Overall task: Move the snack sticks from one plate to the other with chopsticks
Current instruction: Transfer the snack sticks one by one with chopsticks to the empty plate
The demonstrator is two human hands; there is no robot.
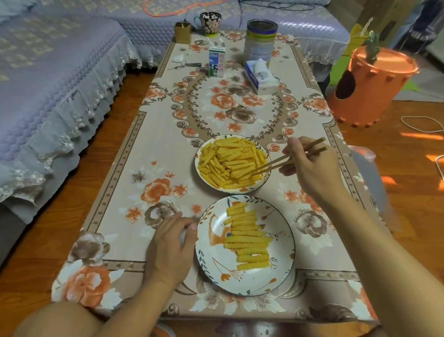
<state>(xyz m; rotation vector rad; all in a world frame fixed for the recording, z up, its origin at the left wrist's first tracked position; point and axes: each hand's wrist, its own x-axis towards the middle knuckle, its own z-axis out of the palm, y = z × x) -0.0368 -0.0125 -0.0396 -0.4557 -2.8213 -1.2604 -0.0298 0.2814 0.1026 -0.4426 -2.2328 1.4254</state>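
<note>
**Snack sticks on two plates, chopsticks at the far pile**

Snack sticks (231, 162) lie heaped in the far plate (266, 176), a loose yellow pile that fills most of it. A second lot of sticks (248, 240) lies in the near plate (285, 259), laid crosswise in a rough column from its far side down towards the near rim. The two plates stand one behind the other on the flowered surface (155, 152), their rims just beside each other.

The right hand (313, 168) grips a pair of chopsticks (281, 159), fingers and thumb curled round the shafts. The tips reach over the right edge of the far plate and rest among the sticks there; whether they pinch one I cannot tell. The left hand (170, 245) rests on the surface at the left rim of the near plate, fingers curled, the thumb touching the rim; something pale shows under the fingers, but what it is cannot be told.

Farther along the surface stand a milk carton (217, 61), a tissue box (261, 80), a tin (260, 40) and a flowered mug (210, 23). An orange bin (369, 83) stands on the floor to the right, and a sofa (33, 85) runs along the left.
</note>
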